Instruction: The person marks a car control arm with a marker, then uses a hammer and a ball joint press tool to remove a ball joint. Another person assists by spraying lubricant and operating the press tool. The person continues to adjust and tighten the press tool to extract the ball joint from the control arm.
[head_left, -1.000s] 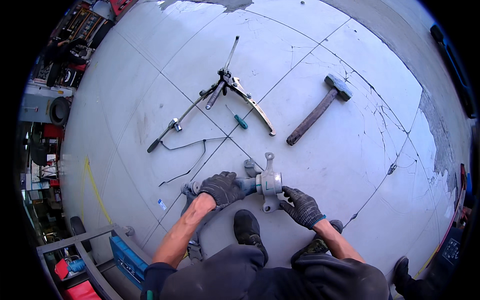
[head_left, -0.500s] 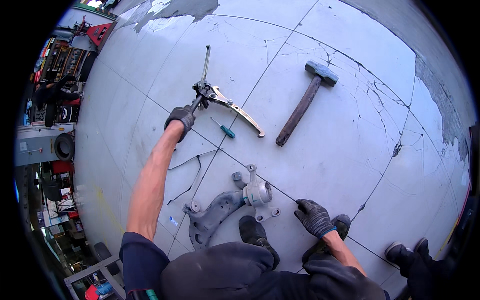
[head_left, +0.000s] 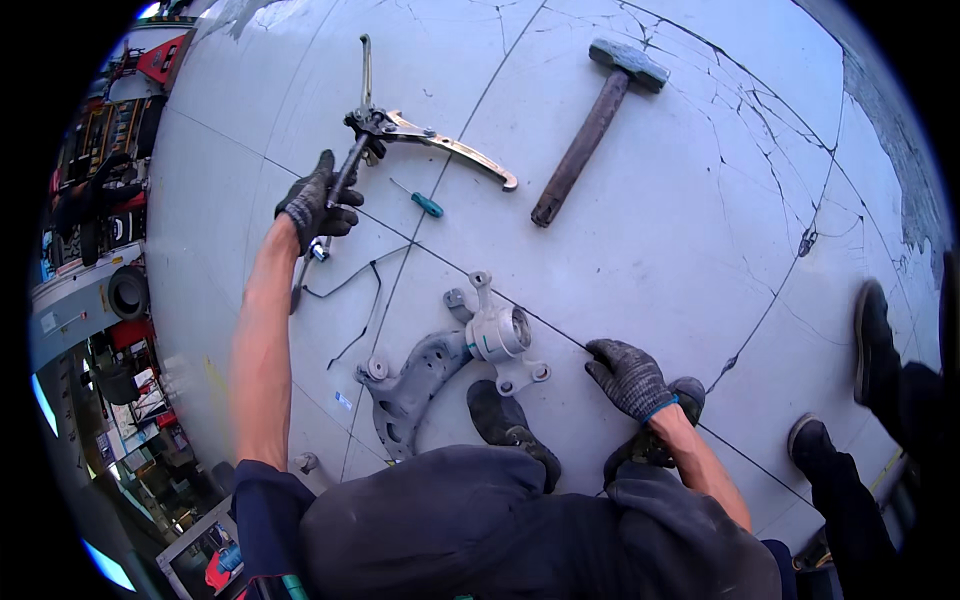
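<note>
My gloved left hand (head_left: 320, 205) grips the central shaft of a metal three-legged puller (head_left: 375, 125) on the upper-left floor. My gloved right hand (head_left: 625, 375), fingers loosely bent and holding nothing, is low over the floor, right of a grey control arm (head_left: 410, 395) with an attached metal knuckle (head_left: 500, 330), which bears green marking. A teal-handled screwdriver (head_left: 425, 203) lies beside the puller. A large hammer (head_left: 590, 130) with a dark worn handle lies to the right. Below the left hand is a thin bent black rod (head_left: 375, 300).
Another person's dark shoes (head_left: 870, 335) stand at the right. My shoes (head_left: 495, 410) are just below the parts. Along the left edge are a person (head_left: 80, 200) in dark clothing, tyres (head_left: 128, 292), red equipment (head_left: 158, 58) and a metal cart (head_left: 190, 545). The floor (head_left: 760, 420) is cracked.
My left hand has left the control arm and taken hold of the puller's shaft. My right hand has come off the knuckle. The other person's feet have moved farther in at the right.
</note>
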